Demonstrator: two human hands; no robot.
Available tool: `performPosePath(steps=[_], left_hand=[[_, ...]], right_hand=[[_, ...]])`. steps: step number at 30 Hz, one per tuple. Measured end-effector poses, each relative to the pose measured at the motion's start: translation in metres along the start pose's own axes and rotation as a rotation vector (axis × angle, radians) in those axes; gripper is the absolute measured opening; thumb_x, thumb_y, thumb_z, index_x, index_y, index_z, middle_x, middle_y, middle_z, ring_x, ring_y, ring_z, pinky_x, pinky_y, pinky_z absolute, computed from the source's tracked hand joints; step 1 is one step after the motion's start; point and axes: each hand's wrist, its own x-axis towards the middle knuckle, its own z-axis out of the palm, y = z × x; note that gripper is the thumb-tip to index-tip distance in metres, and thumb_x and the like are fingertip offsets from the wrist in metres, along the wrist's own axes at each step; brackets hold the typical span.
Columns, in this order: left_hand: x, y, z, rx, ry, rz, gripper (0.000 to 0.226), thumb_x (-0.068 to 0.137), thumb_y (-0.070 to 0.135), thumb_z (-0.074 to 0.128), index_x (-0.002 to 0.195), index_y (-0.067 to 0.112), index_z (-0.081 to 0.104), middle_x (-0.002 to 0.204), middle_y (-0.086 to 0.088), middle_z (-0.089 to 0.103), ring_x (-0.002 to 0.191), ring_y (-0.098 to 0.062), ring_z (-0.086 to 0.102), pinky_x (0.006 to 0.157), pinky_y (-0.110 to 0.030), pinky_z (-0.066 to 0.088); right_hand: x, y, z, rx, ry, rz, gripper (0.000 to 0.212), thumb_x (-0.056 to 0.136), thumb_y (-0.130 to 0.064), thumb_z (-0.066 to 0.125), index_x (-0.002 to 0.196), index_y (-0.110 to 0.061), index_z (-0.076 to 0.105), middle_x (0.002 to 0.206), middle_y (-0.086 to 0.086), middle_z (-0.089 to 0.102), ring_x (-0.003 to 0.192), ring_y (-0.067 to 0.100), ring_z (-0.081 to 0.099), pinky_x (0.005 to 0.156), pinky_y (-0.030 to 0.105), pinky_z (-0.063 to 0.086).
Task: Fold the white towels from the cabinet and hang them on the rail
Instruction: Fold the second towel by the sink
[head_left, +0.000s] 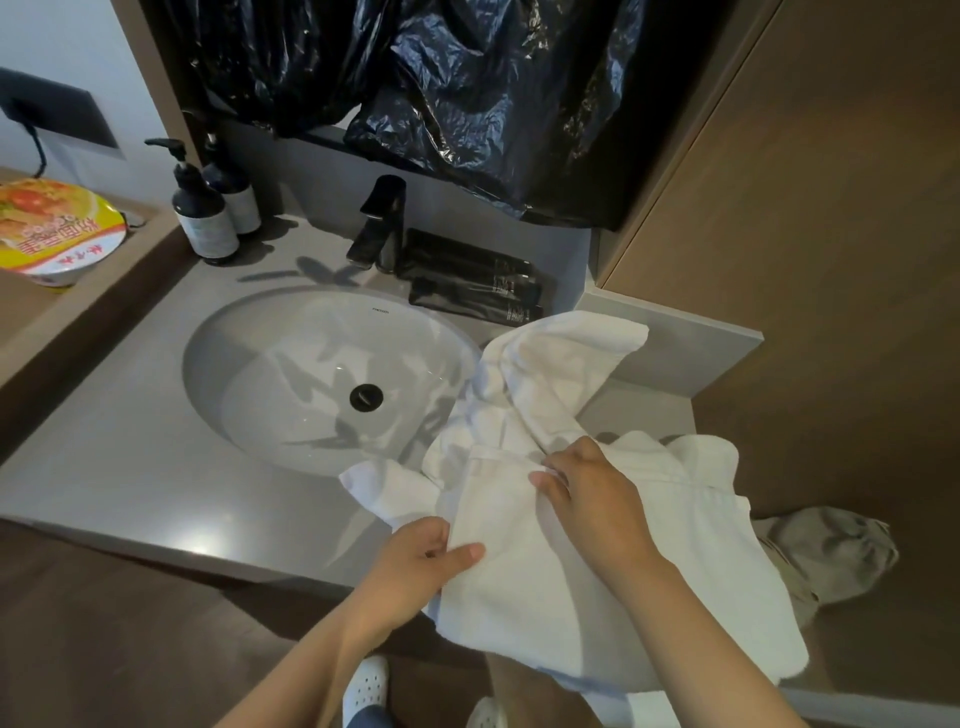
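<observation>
Your left hand (415, 561) grips the white towel (597, 561) at its left edge: thumb on top, fingers curled beneath the cloth. Your right hand (587, 493) sits on the towel further up, near a stitched hem band, with its fingertips (545, 475) drawn together on a small fold. Both hands are clamped on the cloth.

The towel lies over the front right corner of the grey counter (130, 467). Its upper part is bunched and twisted on the counter, and one corner points towards the back wall. A flap on the left overlaps the right rim of the sink basin (249, 374). The lower part hangs off the counter's front edge, in front of your legs. You cannot tell whether this is one towel or two.

Round basin, black drain plug (366, 397) in the middle. Black faucet (382, 228) stands behind the basin. Black toiletry tubes (467, 280) lie stacked just right of the faucet, close to the towel's far corner. Two dark pump bottles (205, 218) stand side by side at the back left of the counter. An instant noodle bowl (57, 234) sits on the wooden ledge at far left. A black plastic bag (467, 104) hangs above the faucet. A grey cloth (831, 551) lies on the floor to the right. White shoes (366, 686) show at the bottom.
</observation>
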Motion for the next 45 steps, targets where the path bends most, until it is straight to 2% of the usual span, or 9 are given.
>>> performPosePath(steps=[6, 12, 18, 22, 25, 27, 34, 38, 45], left_hand=[[-0.013, -0.007, 0.015, 0.073, 0.143, 0.05, 0.03, 0.096, 0.041, 0.051, 0.105, 0.013, 0.056, 0.111, 0.0, 0.063, 0.102, -0.016, 0.062, 0.095, -0.043, 0.052], [-0.034, -0.012, 0.015, 0.014, 0.065, 0.115, 0.044, 0.095, 0.044, 0.05, 0.104, 0.004, 0.067, 0.105, -0.007, 0.071, 0.099, -0.023, 0.066, 0.091, -0.046, 0.054], [-0.051, -0.038, 0.019, -0.103, 0.117, 0.07, 0.073, 0.078, 0.057, 0.066, 0.074, -0.016, 0.059, 0.074, -0.018, 0.063, 0.071, -0.03, 0.059, 0.08, -0.039, 0.05], [-0.045, -0.052, 0.024, -0.063, 0.18, -0.021, 0.049, 0.088, 0.031, 0.068, 0.049, 0.007, 0.049, 0.052, -0.001, 0.055, 0.057, -0.014, 0.055, 0.066, -0.026, 0.047], [-0.04, -0.057, 0.026, 0.032, 0.124, -0.014, 0.031, 0.092, 0.031, 0.061, 0.075, 0.006, 0.063, 0.081, -0.009, 0.07, 0.079, -0.018, 0.067, 0.078, -0.03, 0.055], [-0.04, -0.058, 0.027, 0.009, 0.128, 0.036, 0.022, 0.092, 0.032, 0.06, 0.095, 0.011, 0.066, 0.096, 0.001, 0.071, 0.088, -0.01, 0.069, 0.077, -0.02, 0.055], [-0.029, -0.049, 0.03, -0.261, 0.192, 0.035, 0.023, 0.092, 0.026, 0.063, 0.083, 0.005, 0.064, 0.078, -0.004, 0.068, 0.073, -0.016, 0.065, 0.069, -0.026, 0.05], [-0.026, -0.049, 0.033, -0.22, 0.148, -0.012, 0.033, 0.093, 0.039, 0.058, 0.086, 0.007, 0.06, 0.081, -0.004, 0.068, 0.072, -0.012, 0.066, 0.07, -0.022, 0.052], [-0.025, -0.056, 0.028, -0.335, -0.1, -0.08, 0.057, 0.08, 0.063, 0.064, 0.117, 0.019, 0.062, 0.109, 0.005, 0.073, 0.101, -0.016, 0.07, 0.088, -0.032, 0.056]], right_hand=[[-0.007, -0.002, -0.009, -0.092, -0.005, -0.062, 0.031, 0.104, -0.04, 0.035, 0.104, -0.018, 0.056, 0.099, -0.002, 0.059, 0.088, 0.023, 0.059, 0.072, 0.036, 0.047], [-0.024, -0.004, -0.021, -0.077, 0.09, -0.126, 0.028, 0.104, -0.04, 0.03, 0.088, -0.022, 0.045, 0.087, -0.007, 0.054, 0.073, 0.021, 0.053, 0.064, 0.037, 0.043], [-0.031, 0.002, -0.013, -0.163, 0.02, -0.234, 0.031, 0.103, -0.044, 0.029, 0.088, -0.025, 0.049, 0.086, -0.009, 0.057, 0.073, 0.017, 0.057, 0.059, 0.032, 0.038], [-0.011, -0.008, 0.013, -0.32, -0.034, -0.283, 0.031, 0.102, -0.043, 0.036, 0.1, -0.02, 0.057, 0.097, -0.006, 0.06, 0.09, 0.019, 0.062, 0.062, 0.031, 0.031], [-0.004, -0.01, 0.025, -0.335, -0.015, -0.322, 0.035, 0.1, -0.046, 0.038, 0.099, -0.019, 0.06, 0.097, -0.003, 0.063, 0.095, 0.023, 0.058, 0.071, 0.034, 0.032], [-0.005, -0.01, 0.03, -0.351, 0.005, -0.347, 0.039, 0.099, -0.051, 0.036, 0.099, -0.021, 0.061, 0.096, -0.004, 0.062, 0.096, 0.023, 0.051, 0.074, 0.035, 0.026], [-0.014, -0.01, 0.032, -0.146, 0.027, -0.318, 0.044, 0.099, -0.043, 0.045, 0.139, -0.025, 0.045, 0.127, -0.003, 0.053, 0.114, 0.021, 0.047, 0.093, 0.032, 0.028], [-0.018, -0.01, 0.032, -0.13, 0.034, -0.301, 0.03, 0.096, -0.043, 0.052, 0.118, -0.025, 0.063, 0.121, -0.006, 0.057, 0.111, 0.016, 0.05, 0.095, 0.028, 0.029], [-0.014, -0.021, 0.027, 0.004, 0.071, -0.295, 0.012, 0.096, -0.028, 0.056, 0.09, -0.018, 0.057, 0.091, -0.006, 0.057, 0.088, 0.018, 0.052, 0.079, 0.028, 0.031]])
